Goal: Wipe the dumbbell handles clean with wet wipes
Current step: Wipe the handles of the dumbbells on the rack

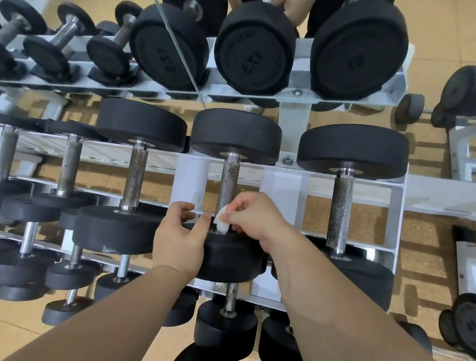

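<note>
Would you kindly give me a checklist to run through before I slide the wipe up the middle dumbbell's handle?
1. White wet wipe pinched firmly in the right hand: ok.
2. Wipe touching the knurled steel handle at its near end: ok.
3. Left hand gripping the near black rubber head to steady it: ok.
4. Dumbbell seated across the white metal rack: ok.
5. Handle above the wipe clean: not ok, dark specks show along it.
6. Wipe moist enough: cannot tell.
</note>
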The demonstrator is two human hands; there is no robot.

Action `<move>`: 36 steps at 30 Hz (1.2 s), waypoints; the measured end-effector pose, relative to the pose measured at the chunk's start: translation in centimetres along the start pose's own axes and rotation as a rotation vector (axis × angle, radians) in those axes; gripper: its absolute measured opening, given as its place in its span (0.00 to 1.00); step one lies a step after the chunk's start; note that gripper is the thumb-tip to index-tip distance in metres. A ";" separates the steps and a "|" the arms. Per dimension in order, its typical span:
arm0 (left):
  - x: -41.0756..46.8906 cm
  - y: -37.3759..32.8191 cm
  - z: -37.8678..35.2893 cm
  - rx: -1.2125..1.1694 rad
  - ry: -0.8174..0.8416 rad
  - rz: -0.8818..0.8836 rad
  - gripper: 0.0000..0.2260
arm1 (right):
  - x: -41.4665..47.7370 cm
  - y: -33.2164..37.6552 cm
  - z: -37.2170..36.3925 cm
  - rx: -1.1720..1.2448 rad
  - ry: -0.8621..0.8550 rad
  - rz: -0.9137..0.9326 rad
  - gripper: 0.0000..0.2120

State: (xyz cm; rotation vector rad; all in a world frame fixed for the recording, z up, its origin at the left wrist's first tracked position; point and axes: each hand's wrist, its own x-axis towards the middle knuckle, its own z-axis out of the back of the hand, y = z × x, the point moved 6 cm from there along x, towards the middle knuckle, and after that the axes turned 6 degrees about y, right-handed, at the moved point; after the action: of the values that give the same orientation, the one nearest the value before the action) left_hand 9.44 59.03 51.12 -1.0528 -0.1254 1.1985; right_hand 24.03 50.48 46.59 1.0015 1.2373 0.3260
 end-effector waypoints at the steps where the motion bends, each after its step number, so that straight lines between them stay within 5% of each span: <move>1: 0.0 0.0 0.0 0.005 -0.001 0.001 0.17 | 0.2 0.3 0.2 0.112 -0.024 0.016 0.08; 4: 0.1 0.1 0.1 0.018 0.006 -0.009 0.12 | 1.7 1.8 1.4 0.416 -0.214 0.125 0.09; 7: 0.0 0.0 0.0 0.010 0.006 -0.017 0.15 | 2.3 2.7 1.9 0.477 -0.338 0.181 0.08; 13: 0.0 -0.1 0.0 0.011 -0.002 -0.018 0.18 | 0.2 -0.4 0.1 0.049 -0.119 0.043 0.06; 19: 0.0 0.0 0.1 0.015 0.002 -0.018 0.17 | 2.1 3.5 1.6 0.164 -0.396 0.295 0.07; 22: 0.1 0.3 0.0 0.022 0.004 -0.017 0.12 | 1.9 4.0 2.0 0.086 -0.396 0.344 0.06; 28: 0.2 0.3 0.1 0.042 -0.014 -0.014 0.11 | 0.3 2.7 -0.4 -0.545 -0.096 0.405 0.04; 34: 0.0 -0.1 0.0 0.036 -0.017 -0.009 0.18 | 2.1 6.1 0.9 -0.441 -0.436 0.512 0.06; 36: -0.1 -0.2 0.0 0.027 -0.012 -0.007 0.20 | 2.0 5.6 1.1 -0.410 -0.433 0.487 0.10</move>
State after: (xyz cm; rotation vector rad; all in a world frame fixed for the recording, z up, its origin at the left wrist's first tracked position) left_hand 9.59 58.98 51.32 -1.0208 -0.1220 1.1978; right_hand 27.39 54.49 49.69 0.9391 0.4951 0.6720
